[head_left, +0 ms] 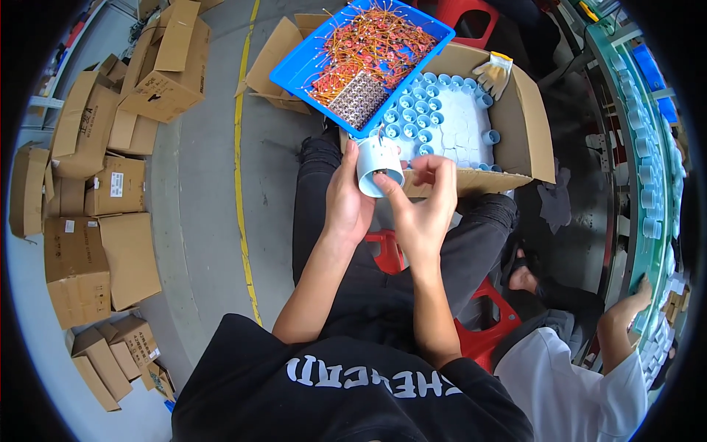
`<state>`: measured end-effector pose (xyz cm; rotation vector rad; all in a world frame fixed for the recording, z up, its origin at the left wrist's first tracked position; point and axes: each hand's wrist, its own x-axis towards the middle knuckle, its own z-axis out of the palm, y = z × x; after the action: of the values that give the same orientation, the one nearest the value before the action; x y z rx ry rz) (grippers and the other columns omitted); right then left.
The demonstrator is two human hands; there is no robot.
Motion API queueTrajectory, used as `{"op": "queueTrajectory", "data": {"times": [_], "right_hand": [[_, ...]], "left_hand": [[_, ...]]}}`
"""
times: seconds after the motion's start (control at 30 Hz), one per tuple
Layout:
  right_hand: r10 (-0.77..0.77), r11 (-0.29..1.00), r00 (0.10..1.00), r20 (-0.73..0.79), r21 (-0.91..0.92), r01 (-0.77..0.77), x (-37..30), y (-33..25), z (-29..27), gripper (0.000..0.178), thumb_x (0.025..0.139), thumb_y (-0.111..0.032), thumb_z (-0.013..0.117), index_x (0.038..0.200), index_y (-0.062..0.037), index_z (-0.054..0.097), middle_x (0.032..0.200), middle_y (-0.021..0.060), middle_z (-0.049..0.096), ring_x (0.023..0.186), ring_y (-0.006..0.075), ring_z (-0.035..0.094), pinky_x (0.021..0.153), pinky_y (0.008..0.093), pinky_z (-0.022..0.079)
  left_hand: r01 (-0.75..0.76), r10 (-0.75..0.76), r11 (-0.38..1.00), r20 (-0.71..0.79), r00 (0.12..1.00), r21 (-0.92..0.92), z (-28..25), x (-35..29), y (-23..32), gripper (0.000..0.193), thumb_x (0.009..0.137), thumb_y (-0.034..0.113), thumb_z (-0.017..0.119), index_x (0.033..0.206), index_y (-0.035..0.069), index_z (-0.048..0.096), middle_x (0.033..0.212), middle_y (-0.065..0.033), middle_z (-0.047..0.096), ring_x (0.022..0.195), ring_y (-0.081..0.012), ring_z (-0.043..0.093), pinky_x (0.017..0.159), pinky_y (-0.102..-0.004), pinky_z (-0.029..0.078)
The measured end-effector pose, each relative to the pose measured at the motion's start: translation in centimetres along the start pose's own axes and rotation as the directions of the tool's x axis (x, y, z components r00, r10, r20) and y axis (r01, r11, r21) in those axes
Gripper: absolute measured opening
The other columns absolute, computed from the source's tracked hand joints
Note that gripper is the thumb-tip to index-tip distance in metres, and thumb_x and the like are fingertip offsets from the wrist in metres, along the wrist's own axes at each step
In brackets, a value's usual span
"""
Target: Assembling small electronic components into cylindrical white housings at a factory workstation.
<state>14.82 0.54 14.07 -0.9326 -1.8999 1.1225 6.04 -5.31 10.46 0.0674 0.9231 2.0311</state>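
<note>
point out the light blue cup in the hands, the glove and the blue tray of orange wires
Light blue cup [378,153]: head view, on its outer wall
Glove [494,76]: head view, middle of its fabric
Blue tray [292,78]: head view, bare plastic near its left corner

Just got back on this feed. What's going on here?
The left hand grips a pale-blue cup-shaped part, while the right hand has its thumb at the open end. Beyond them, a blue tray of orange wires partly overlaps an open carton of similar cups.
</note>
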Motion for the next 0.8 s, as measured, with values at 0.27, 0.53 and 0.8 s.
{"op": "queueTrajectory", "data": {"times": [0.27, 0.53, 0.8], "right_hand": [[0.088, 0.934, 0.943, 0.321, 0.303, -0.19, 0.3, 1.5, -0.2, 0.046, 0.085, -0.007, 0.069, 0.126, 0.0047, 0.051, 0.117, 0.0167, 0.061, 0.107, 0.0204, 0.058, 0.094, 0.0306, 0.044], [0.127, 0.899, 0.943, 0.307, 0.366, -0.241, -1.0, 3.5, 1.0, 0.044, 0.085, -0.006, 0.067, 0.124, 0.0051, 0.05, 0.11, 0.0199, 0.061, 0.104, 0.0263, 0.062, 0.088, 0.0348, 0.049], [0.182, 0.87, 0.937, 0.298, 0.396, -0.294, -1.8, 5.2, 2.8, 0.043, 0.087, -0.008, 0.066, 0.124, 0.0059, 0.049, 0.11, 0.0202, 0.061, 0.102, 0.0281, 0.063, 0.087, 0.0359, 0.049]], "left_hand": [[-0.073, 0.131, 0.951, -0.176, 0.976, 0.301, 1.0, -1.0, 0.1, 0.048, 0.102, 0.041, 0.04, 0.111, -0.002, 0.057, 0.097, -0.0083, 0.063, 0.089, -0.0122, 0.061, 0.079, -0.0279, 0.048], [-0.14, 0.245, 0.741, -0.07, 0.967, 0.657, -1.5, -1.1, -0.8, 0.044, 0.103, 0.035, 0.038, 0.097, -0.001, 0.062, 0.086, -0.004, 0.061, 0.079, -0.0084, 0.056, 0.072, -0.0261, 0.045], [-0.081, 0.252, 0.642, -0.11, 0.962, 0.763, -3.8, -0.1, -1.5, 0.044, 0.103, 0.033, 0.038, 0.095, -0.002, 0.062, 0.085, -0.0037, 0.061, 0.077, -0.0083, 0.056, 0.071, -0.0258, 0.045]]}}
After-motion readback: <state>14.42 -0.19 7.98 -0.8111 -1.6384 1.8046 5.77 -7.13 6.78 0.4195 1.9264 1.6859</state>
